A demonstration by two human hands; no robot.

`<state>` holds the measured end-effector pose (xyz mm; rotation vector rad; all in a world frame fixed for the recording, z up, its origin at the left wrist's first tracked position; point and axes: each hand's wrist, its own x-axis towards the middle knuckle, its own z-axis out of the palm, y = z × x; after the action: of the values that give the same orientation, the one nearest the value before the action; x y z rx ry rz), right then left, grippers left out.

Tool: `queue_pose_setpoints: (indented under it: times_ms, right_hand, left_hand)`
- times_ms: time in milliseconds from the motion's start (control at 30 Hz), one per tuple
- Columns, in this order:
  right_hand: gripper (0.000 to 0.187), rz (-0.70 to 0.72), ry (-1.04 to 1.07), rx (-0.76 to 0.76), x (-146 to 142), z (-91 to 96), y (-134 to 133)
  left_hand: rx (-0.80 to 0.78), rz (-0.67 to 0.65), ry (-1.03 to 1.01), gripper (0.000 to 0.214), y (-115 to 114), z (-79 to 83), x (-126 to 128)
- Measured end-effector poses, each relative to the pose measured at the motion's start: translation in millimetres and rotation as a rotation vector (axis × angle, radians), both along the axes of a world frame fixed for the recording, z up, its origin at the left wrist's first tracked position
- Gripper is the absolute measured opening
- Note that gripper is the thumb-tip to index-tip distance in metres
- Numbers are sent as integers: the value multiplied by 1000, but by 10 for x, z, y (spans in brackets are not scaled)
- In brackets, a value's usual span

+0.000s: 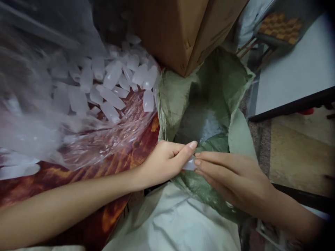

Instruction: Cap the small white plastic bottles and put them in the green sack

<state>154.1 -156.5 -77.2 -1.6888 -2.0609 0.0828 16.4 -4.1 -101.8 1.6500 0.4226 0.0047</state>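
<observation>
My left hand (pixel 164 162) is closed around a small, translucent white plastic piece (pixel 190 165), its thumb lying along the top. From the other side, my right hand (pixel 235 181) meets the same piece with its fingers held together at the end; its thumb is hidden underneath. Both hands are above the near edge of an open green woven sack (pixel 175 101). Inside the sack lies a blurred whitish heap (pixel 210 125). To the left, many similar tapered white tubes (pixel 112 75) spill from a clear plastic bag (pixel 86 146).
The clear bag rests on a red-brown patterned surface (pixel 141 150). A cardboard box (pixel 167 31) juts over the sack's far rim. At right stand a white panel with a dark edge (pixel 295 76) and a stool with a checkered seat (pixel 280 28). Pale cloth (pixel 172 219) lies nearest me.
</observation>
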Motion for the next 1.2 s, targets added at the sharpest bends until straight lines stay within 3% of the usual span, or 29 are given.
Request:
queue_pose_setpoints:
  times_ms: [100, 233, 333, 433, 500, 567, 733, 833, 900, 1067, 1200]
  right_hand:
    - [14, -168, 187, -166, -65, 24, 41]
    - [37, -280, 344, -321, -100, 63, 76]
    - [45, -253, 203, -220, -44, 89, 49]
    - [50, -61, -122, -85, 60, 90, -18]
    - [45, 31, -246, -133, 123, 72, -68]
    - [46, 1, -226, -205, 163, 54, -107]
    - [44, 63, -231, -157, 193, 21, -113]
    - [46, -6, -247, -206, 177, 10, -79]
    - [44, -15, -217, -118, 124, 19, -42]
    - [10, 24, -269, 91, -87, 19, 90]
    - [17, -81, -247, 117, -164, -2, 147]
  left_hand:
    - [56, 11, -20, 60, 4, -16, -14]
    - [143, -3, -63, 61, 13, -29, -9]
    - [118, 9, -50, 60, 13, -23, 0]
    - [110, 10, -46, 59, 10, -18, -10]
    - [126, -7, -48, 59, 6, -22, -24]
    - [143, -9, -34, 60, 4, -31, -35]
    - [160, -13, -1, 61, 11, -43, -32]
    - [134, -5, -5, 59, 11, -38, -21]
    - [115, -8, 2, 58, 3, -40, -13]
    - [108, -2, 18, 60, -4, -62, -11]
    - [216, 1, -127, 55, 7, -23, -40]
